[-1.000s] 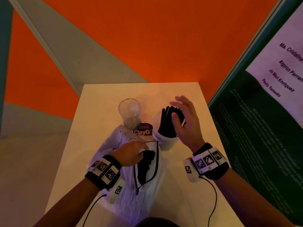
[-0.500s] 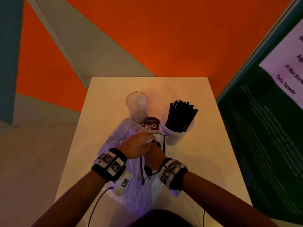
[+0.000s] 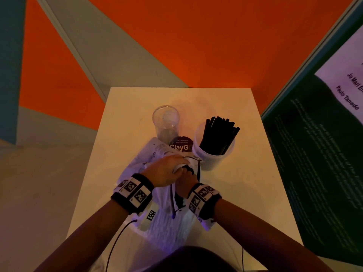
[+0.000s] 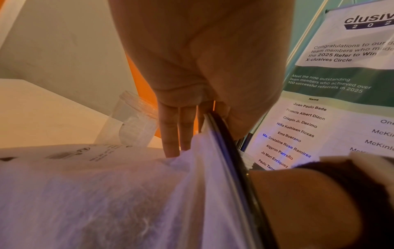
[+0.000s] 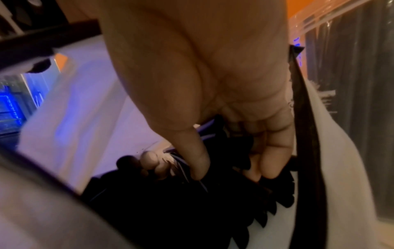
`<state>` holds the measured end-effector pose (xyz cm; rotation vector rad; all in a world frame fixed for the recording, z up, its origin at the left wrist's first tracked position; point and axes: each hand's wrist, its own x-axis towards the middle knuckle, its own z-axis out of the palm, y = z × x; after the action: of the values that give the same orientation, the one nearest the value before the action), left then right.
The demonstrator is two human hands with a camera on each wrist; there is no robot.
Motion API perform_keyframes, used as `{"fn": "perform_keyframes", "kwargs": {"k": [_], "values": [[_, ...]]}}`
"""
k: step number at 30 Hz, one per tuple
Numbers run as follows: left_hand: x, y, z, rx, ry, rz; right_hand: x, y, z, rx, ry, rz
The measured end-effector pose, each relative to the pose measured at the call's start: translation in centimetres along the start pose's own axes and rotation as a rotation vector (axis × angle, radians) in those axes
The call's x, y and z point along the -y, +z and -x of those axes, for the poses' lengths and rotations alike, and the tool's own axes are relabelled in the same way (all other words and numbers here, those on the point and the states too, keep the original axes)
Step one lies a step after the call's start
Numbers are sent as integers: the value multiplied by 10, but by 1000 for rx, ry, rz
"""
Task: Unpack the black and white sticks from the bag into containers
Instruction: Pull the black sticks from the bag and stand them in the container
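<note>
We see the left hand (image 3: 167, 169) pinching the white bag's (image 3: 169, 222) black rim open on the bench (image 3: 245, 183). The right hand (image 3: 185, 182) is inside, fingers (image 5: 200, 161) grasping black sticks (image 5: 170, 210). More black sticks fill the far-right white cup (image 3: 210, 156); the clear cup (image 3: 166, 122) stands far left.

Both forearms are bare, with no sleeves in view; the left hand (image 3: 167, 169) and the right hand (image 3: 185, 181) wear no gloves or rings that can be seen; each wrist carries a wide black band faced with white square tiles printed with black-and-white coded markers, 2 large tiles showing on the left band (image 3: 133, 193) and several on the right band (image 3: 203, 200); a white block with 1 more marker hangs under the left band; a thin black cable (image 3: 117, 238) trails from it.
</note>
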<state>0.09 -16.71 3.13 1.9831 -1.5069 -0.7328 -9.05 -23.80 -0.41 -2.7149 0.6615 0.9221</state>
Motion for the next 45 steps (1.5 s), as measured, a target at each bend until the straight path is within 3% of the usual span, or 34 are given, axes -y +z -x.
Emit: {"fn": "perform_keyframes", "kwargs": {"k": [7,11,15,18,20,24,28,31,36,40,45], "values": [[-3,1,1,-7,31,-2,-8,0,-3,-22,-32,12],[-7,-2,1,11,52,-12,-21,-8,0,18,-180,39],[-10,-1,-1,59,24,-22,-47,-36,25,74,-309,20],[-15,6,-4,-38,135,-182,-74,-64,53,62,-326,67],[-21,12,-9,-8,120,-261,-90,-85,74,31,-295,143],[-43,20,-27,18,84,-149,-105,-125,115,-58,-224,187],[-57,26,-35,102,43,151,-110,-151,145,-90,-242,140],[-59,26,-35,88,52,241,-115,-160,150,-149,-276,-83],[-59,21,-35,-35,63,306,-112,-153,136,-630,-375,-642],[-60,22,-34,-73,111,329,-90,-132,124,-536,-467,-727],[-53,17,-33,-131,28,405,-86,-122,119,-702,-559,-1168]]}}
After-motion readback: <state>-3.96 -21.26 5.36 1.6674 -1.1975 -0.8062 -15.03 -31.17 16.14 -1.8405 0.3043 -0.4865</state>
